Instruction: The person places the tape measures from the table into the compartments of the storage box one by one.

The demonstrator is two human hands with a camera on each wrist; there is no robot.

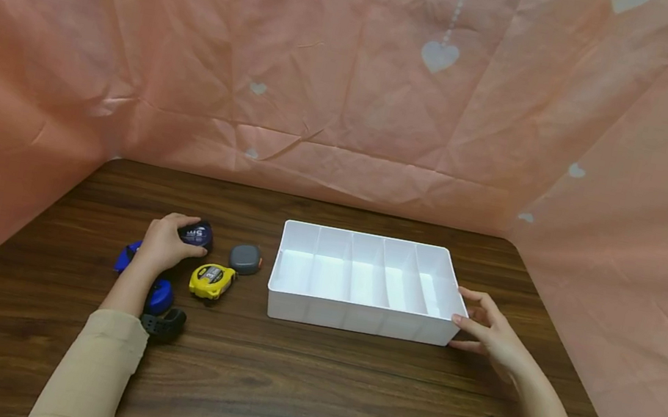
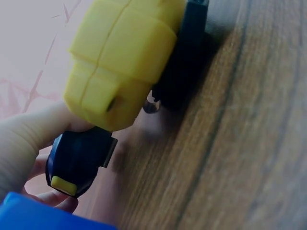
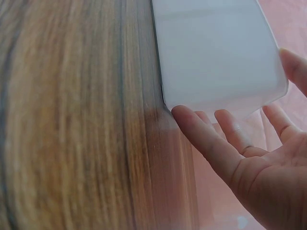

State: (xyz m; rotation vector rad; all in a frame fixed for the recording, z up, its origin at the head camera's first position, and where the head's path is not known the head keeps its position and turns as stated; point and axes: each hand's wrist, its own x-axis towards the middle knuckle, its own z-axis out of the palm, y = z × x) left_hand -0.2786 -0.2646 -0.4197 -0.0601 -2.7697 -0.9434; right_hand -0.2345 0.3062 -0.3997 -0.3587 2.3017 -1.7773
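Observation:
My left hand (image 1: 164, 244) pinches a dark navy tape measure (image 1: 196, 234) between thumb and fingers at the left of the table. In the left wrist view, that navy tape measure (image 2: 79, 160) shows a yellow button, partly behind a yellow tape measure (image 2: 122, 45). Near the left thumb, the yellow tape measure (image 1: 211, 281) rests beside a grey one (image 1: 245, 259). At the right, a white box (image 1: 358, 318) with several compartments stands on the table. My right hand (image 1: 500, 346) touches its right end, fingertips (image 3: 182, 113) along the end wall and thumb at the rim.
A blue tape measure (image 1: 160, 298) lies by the left wrist, and another blue object (image 1: 127, 255) is partly hidden behind the left forearm. The wooden table (image 1: 301, 396) meets a pink cloth backdrop (image 1: 357, 78) at its back and sides.

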